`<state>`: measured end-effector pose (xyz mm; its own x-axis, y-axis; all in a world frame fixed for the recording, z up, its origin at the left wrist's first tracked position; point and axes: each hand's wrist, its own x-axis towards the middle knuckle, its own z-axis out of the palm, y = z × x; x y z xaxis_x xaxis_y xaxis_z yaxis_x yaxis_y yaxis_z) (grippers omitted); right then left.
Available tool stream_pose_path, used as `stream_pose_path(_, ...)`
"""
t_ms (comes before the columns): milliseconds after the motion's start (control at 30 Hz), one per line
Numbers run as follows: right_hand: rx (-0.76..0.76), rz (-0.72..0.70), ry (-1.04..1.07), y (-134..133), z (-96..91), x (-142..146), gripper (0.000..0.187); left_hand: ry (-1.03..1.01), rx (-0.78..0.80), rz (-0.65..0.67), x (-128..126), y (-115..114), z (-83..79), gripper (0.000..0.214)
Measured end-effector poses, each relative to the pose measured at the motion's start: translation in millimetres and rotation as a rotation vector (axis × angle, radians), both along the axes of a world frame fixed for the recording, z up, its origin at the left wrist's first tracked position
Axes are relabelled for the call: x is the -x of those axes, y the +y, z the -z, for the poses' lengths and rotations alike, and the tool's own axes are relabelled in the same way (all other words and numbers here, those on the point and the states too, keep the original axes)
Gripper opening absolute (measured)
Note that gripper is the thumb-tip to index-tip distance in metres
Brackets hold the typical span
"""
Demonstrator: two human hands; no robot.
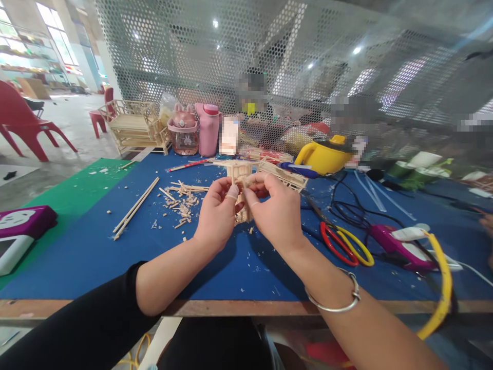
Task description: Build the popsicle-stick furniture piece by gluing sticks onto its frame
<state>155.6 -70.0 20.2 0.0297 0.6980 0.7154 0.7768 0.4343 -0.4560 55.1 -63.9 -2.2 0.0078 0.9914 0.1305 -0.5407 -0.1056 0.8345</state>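
Observation:
A small model built of pale wooden sticks stands upright on the blue table mat, with a flat, wider top. My left hand pinches its left side between thumb and fingers. From the right, my right hand closes thumb and finger at the model's front; any small piece between those fingertips is hidden. Just behind my right hand lies a second stick-built piece, like a little railing. Cut stick scraps are scattered left of my left hand, and two long thin sticks lie beyond them.
Red-and-yellow-handled scissors and a purple-white glue gun with a yellow-wrapped cable lie at right. A yellow pot, pink bottle and wooden stick furniture model line the back, before a perforated metal screen.

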Motion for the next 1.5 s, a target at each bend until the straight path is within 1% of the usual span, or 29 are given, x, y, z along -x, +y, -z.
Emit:
stream_pose_path(67,0.013,-0.009,-0.024,-0.3,-1.2,-0.1,0.015,0.001,-0.001,-0.003,0.3,-0.1,-0.3,0.008)
stream_pose_path(167,0.024,-0.006,-0.001,-0.5,-1.6,0.0,0.016,0.004,0.013,-0.003,0.6,-0.6,-1.5,0.009)
stream_pose_path(300,0.027,0.015,0.01,0.3,-1.8,-0.4,0.018,-0.012,0.029,0.032,1.0,-1.2,-3.4,0.015)
stream_pose_path(500,0.034,-0.041,-0.009,-0.2,-1.8,-2.3,0.017,-0.022,0.022,0.048,1.5,-0.8,-4.6,0.017)
stream_pose_path(667,-0.036,-0.043,-0.065,-2.4,2.2,-9.6,0.032,-0.01,0.026,0.055,2.6,-0.2,-5.3,0.019)
stream_pose_path(733,-0.095,-0.077,-0.135,-1.0,2.3,-15.4,0.036,-0.016,0.023,0.059,3.0,0.3,-4.9,0.019)
stream_pose_path(800,-0.167,-0.139,-0.249,2.7,0.7,-21.8,0.038,-0.025,0.019,0.056,2.9,1.0,-4.1,0.019)
stream_pose_path(900,-0.248,-0.217,-0.398,11.0,-3.2,-30.1,0.034,-0.038,0.014,0.05,2.1,1.6,-3.1,0.018)
stream_pose_path(967,-0.272,-0.237,-0.433,16.5,-5.1,-33.9,0.032,-0.041,0.013,0.049,1.5,1.6,-3.0,0.018)
stream_pose_path(1167,-0.287,-0.25,-0.439,24.2,-4.9,-36.3,0.032,-0.027,0.015,0.049,1.5,1.3,-3.0,0.018)
stream_pose_path(1333,-0.31,-0.231,-0.43,24.1,-3.3,-33.7,0.025,-0.043,0.032,0.052,2.6,2.1,-2.9,0.018)
stream_pose_path(1500,-0.337,-0.228,-0.426,26.1,-1.8,-32.4,0.023,-0.073,0.044,0.061,3.7,1.9,-2.1,0.016)
